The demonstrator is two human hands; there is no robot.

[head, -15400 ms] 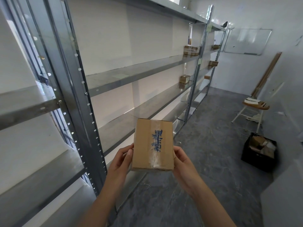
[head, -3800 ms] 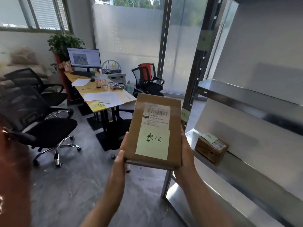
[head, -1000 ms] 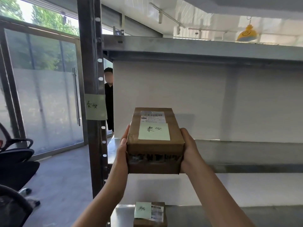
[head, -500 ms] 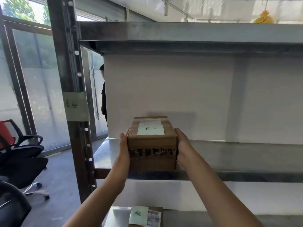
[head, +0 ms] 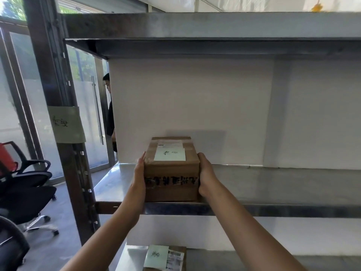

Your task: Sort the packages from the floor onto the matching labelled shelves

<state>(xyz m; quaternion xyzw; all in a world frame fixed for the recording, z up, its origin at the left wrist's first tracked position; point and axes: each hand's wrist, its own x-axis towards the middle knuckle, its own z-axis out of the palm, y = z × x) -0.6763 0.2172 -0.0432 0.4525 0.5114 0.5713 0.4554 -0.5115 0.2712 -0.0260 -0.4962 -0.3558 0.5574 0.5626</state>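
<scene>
A brown cardboard package (head: 171, 173) with a pale green handwritten note and a shipping label on top rests on the steel shelf (head: 273, 184), near its left end and front edge. My left hand (head: 139, 174) presses its left side and my right hand (head: 205, 176) its right side. A pale green label (head: 67, 124) with similar handwriting is stuck on the shelf's left upright post. A second package (head: 166, 258) with its own green note lies on the shelf below, at the bottom edge of the view.
Another steel shelf (head: 195, 26) runs overhead. A white wall backs the shelving. Black office chairs (head: 25, 190) stand on the grey floor to the left. A person (head: 109, 114) stands behind the glass door beyond the post.
Both hands have pushed the package forward and lowered it from mid-air onto the shelf. The view has moved closer to the shelf.
</scene>
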